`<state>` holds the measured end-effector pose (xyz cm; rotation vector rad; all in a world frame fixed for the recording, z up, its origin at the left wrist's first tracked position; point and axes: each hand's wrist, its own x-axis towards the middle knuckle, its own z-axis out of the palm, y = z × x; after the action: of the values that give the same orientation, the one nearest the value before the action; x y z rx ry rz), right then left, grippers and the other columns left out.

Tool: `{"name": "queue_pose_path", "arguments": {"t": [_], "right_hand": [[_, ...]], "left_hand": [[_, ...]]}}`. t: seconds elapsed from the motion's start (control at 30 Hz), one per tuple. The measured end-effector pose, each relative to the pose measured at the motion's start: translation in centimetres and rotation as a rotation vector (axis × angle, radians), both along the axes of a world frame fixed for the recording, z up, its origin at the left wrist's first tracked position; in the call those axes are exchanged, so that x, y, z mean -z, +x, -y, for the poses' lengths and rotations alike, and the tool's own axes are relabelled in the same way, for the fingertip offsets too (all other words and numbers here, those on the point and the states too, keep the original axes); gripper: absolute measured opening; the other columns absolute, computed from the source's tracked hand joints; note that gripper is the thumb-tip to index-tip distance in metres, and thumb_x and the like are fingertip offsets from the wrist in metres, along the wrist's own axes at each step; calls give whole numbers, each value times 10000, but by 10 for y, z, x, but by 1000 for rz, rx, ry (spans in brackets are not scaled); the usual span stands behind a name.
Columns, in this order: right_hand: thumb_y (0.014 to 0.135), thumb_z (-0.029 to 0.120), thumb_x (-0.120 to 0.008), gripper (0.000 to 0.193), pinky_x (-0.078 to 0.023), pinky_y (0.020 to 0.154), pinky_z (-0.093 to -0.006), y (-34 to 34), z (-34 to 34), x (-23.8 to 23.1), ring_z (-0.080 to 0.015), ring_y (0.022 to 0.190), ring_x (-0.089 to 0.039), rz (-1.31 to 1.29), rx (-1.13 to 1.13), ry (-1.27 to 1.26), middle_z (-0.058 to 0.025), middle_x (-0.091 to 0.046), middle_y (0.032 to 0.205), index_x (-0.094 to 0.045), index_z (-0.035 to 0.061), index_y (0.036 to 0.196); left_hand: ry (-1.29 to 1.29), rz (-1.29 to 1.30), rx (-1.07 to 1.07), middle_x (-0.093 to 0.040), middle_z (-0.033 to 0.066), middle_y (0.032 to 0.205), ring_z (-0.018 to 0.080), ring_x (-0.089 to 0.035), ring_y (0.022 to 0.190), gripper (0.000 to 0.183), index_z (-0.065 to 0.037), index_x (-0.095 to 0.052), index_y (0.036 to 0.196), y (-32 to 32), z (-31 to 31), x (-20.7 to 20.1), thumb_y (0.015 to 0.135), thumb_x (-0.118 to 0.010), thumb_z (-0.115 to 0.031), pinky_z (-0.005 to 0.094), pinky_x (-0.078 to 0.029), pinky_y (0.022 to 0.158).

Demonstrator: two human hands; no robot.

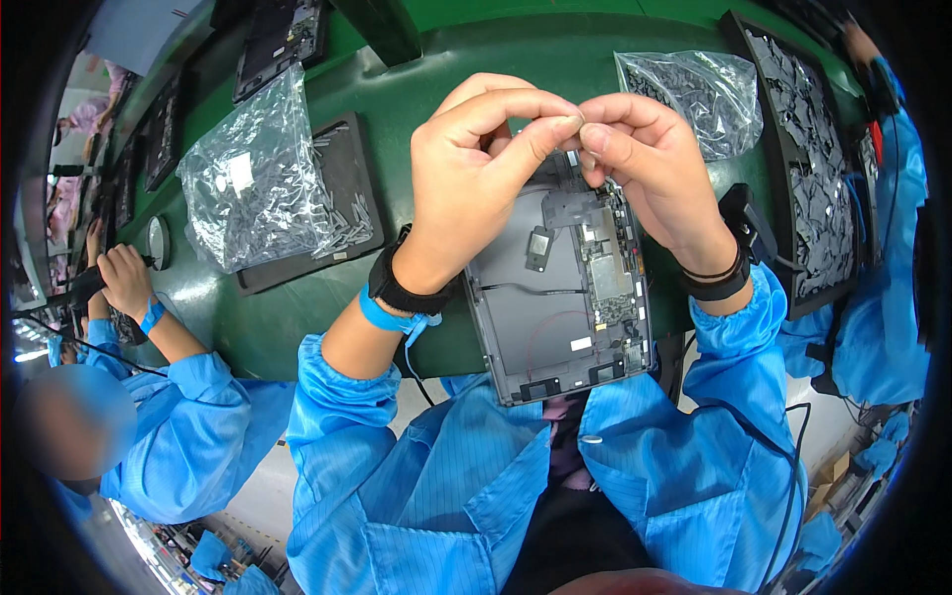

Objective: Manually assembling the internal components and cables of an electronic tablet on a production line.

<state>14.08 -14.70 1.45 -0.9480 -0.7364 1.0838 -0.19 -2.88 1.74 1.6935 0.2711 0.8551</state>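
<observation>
My left hand [481,169] and my right hand [650,164] meet above the far end of an open tablet-like device [531,342]. Thumb and forefinger of each are pinched together, fingertips touching. Whatever they hold, if anything, is too small to make out. Below them the device lies with its inside up, showing a circuit board [607,278] along the right side and a black cable across the middle. A small dark part with a silvery face [538,248] rests inside the casing. Both wrists wear black bands, and a blue strap circles the left one.
On the left, a clear plastic bag [260,188] of small dark parts overlaps a black tray [349,149] with loose strips. Another bag [694,104] lies far right, beside a long tray [805,159] of dark pieces. Co-workers in blue sit on both sides; one's hand [126,280] is at left.
</observation>
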Motion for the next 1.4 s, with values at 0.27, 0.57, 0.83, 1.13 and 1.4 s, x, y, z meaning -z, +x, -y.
{"name": "queue_pose_path", "arguments": {"t": [0.27,0.57,0.83,1.13,1.4], "right_hand": [[896,82,-676,171,-514,735,-230,11,-1,9,-101,811,-614,-187,-183,40,-77,-669,985,-636,3,1042],[917,90,-650,143,-509,745,-240,11,0,1,-101,837,-608,-151,-179,51,-80,-667,1004,-630,20,1040],[903,75,-655,271,-502,795,-230,17,1,-10,-89,907,-614,270,-49,-39,-72,-678,1019,-639,-10,1160],[876,106,-673,162,-494,708,-227,47,8,11,-103,809,-640,852,167,-252,-73,-717,932,-719,-1,989],[841,116,-696,133,-498,672,-278,41,5,24,-170,720,-634,1042,241,-367,-97,-695,870,-725,19,928]], "left_hand": [[34,19,74,-642,92,967,152,-644,866,104,33,-682,972,0,-4,2,869,-663,31,257,-538,765],[-5,39,108,-652,88,968,144,-651,864,112,37,-679,979,1,-5,2,869,-671,21,248,-528,766],[-155,-118,97,-621,72,971,105,-587,740,236,31,-609,1138,-1,-4,-3,909,-619,-26,207,-481,653],[-669,-119,370,-601,212,1140,241,-661,957,388,63,-390,1344,-2,-18,2,988,-473,-67,327,-546,875],[-477,-95,179,-585,253,1189,302,-665,1018,400,58,-379,1342,-3,-22,5,982,-501,-67,359,-548,918]]}}
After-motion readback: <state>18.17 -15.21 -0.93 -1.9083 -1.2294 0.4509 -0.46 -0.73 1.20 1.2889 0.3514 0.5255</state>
